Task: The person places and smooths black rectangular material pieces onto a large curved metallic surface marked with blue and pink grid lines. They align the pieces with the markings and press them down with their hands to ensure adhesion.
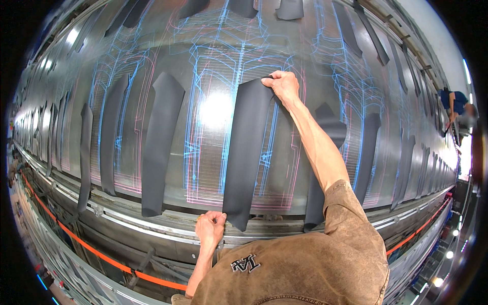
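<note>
A long dark grey fabric strip (248,147) stretches before me over the marked table, its near end hanging past the front edge. Up at its far right corner, my right hand (284,86) pinches the strip between thumb and fingers. At the near end, my left hand (210,226) has closed its fingertips on the strip's lower left corner. Blue and pink outlines (195,152) cover the table surface around and beside the strip.
Similar dark strips, such as one to the left (162,117) and another to the right (367,152), lie along the long table (175,168). A metal rail (178,226) and an orange band (117,263) run along the front. Another person (454,103) stands at the far right.
</note>
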### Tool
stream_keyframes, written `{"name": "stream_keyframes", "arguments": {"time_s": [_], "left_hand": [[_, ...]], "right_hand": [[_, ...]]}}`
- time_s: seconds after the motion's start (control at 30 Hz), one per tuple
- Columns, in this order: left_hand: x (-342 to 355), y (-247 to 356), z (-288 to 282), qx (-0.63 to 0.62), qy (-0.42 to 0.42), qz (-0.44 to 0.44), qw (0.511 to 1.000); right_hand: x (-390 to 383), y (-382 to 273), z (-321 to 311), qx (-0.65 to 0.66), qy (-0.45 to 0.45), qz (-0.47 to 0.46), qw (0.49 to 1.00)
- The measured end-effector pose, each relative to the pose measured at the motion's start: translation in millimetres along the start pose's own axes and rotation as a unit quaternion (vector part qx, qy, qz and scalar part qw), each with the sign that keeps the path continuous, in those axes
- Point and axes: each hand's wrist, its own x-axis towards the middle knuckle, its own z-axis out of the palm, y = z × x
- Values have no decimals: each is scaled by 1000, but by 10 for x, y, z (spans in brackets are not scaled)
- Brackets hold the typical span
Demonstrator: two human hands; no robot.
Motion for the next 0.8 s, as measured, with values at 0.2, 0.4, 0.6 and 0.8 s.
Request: {"name": "stream_keyframes", "arguments": {"time_s": [0.2,0.4,0.6,0.8], "left_hand": [[-11,9,-11,-9,-16,-32,999],[-5,14,-18,-6,-25,-34,999],[-19,-25,-2,-13,-11,-7,1000],[-19,-19,0,-14,-7,-5,1000]], "right_hand": [[-14,16,10,14,4,-15,1000],[-16,28,-6,13,6,-22,1000],[-9,40,15,7,18,-20,1000],[-17,4,28,0,21,-1,1000]]}}
